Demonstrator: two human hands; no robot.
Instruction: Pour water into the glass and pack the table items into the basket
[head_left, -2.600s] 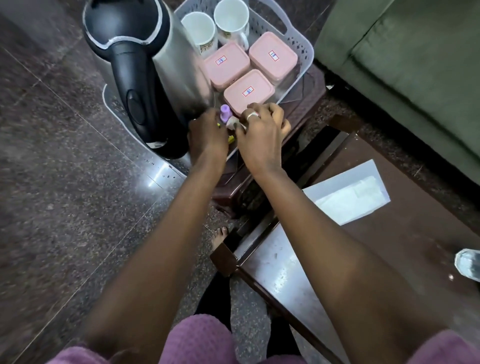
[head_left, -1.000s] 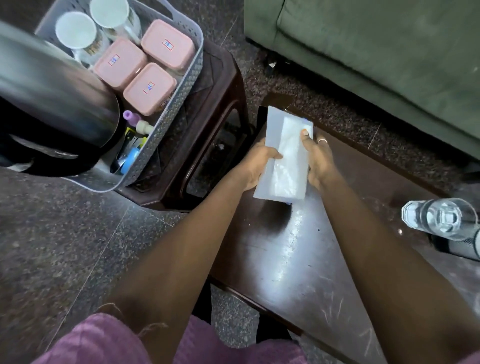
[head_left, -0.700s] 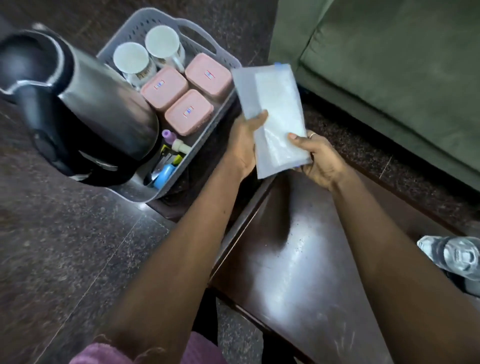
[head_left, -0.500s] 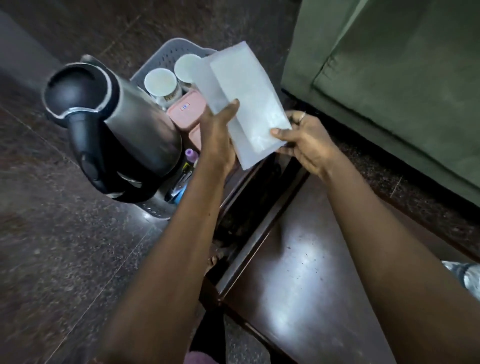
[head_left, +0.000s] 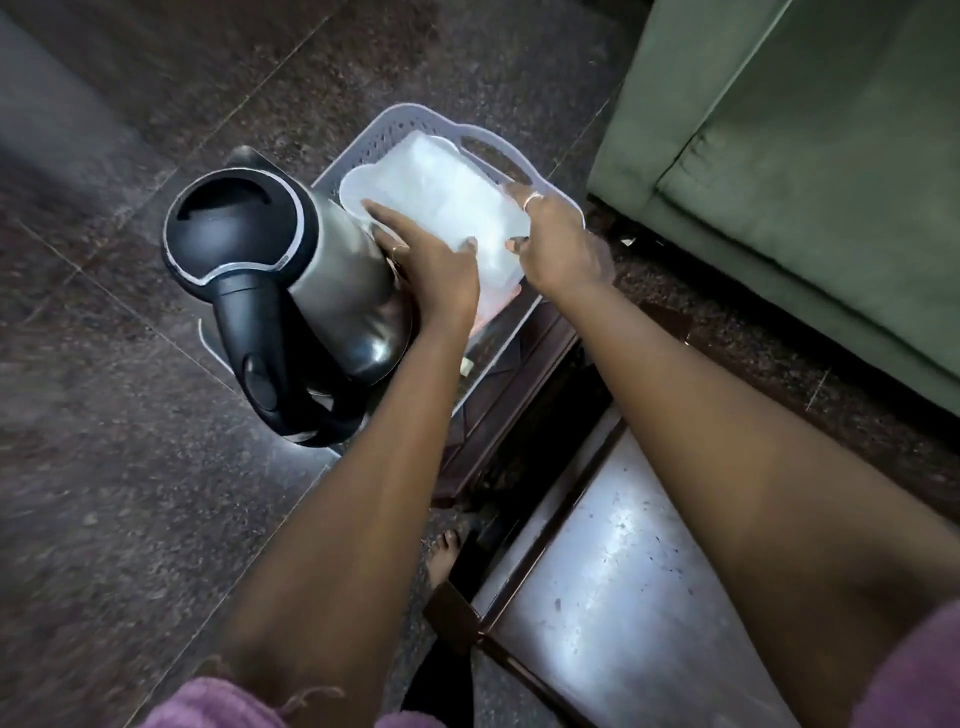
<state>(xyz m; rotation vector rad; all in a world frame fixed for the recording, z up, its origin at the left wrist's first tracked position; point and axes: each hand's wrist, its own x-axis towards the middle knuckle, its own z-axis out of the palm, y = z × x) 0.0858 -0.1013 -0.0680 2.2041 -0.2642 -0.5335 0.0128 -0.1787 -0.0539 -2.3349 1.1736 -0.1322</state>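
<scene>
Granite floor (head_left: 130, 467) | basket (head_left: 395, 130) at 12 o'clock | left hand (head_left: 436, 270), right hand (head_left: 558, 244) each pinch packet (head_left: 441, 197) flat over basket | risk: kettle (head_left: 311, 270) at 10 o'clock crowds it, packet may ride up, slip out

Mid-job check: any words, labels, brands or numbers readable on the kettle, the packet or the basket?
No readable text anywhere.
The kettle: no marking shows.
The packet: plain white, motion-blurred, no print legible.
The basket: no label; the packet covers its contents.
</scene>
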